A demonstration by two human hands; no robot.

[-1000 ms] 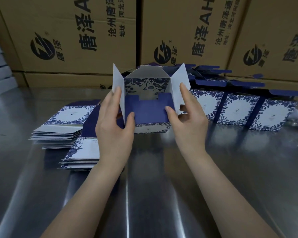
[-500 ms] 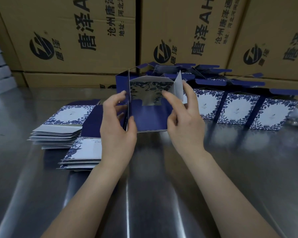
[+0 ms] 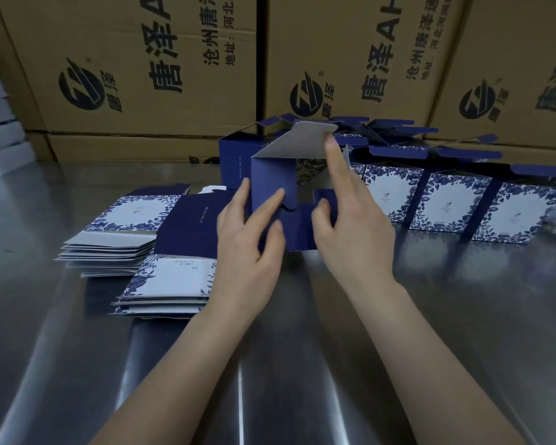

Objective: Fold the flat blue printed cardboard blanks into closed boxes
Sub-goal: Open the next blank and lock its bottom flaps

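Cartons [image 3: 135, 78]: brown and printed, they wall off the top of the frame; likely stock, with no part in the fold.
Table [image 3: 430, 332]: bare steel across the lower frame, a hard flat bed to fold against.
Row [image 3: 456, 207]: formed boxes stand at right centre, touching side by side with their top flaps raised; they seem parked there until closing.
Blanks [image 3: 116, 220]: two flat stacks at left centre, just beside the left hand, so the next one is within easy reach.
Box [image 3: 267, 184]: the task's thing sits at centre frame between both hands, half formed. Its open end faces the camera so the flaps can be worked, and its lower edge looks to rest on the table.
Left hand [image 3: 247, 252]: fingers are nearly straight and clasp nothing. The forefinger presses the blue side flap inward and the thumb lies on the lower panel, steadying the box.
Right hand [image 3: 357, 232]: forefinger is stretched straight up against the grey flap and the thumb presses the notched lower flap; the other fingers are hidden.
Flap [image 3: 296, 141]: grey inside showing, tilted over the opening at top centre; I judge it is pushed there to tuck in and close this end.
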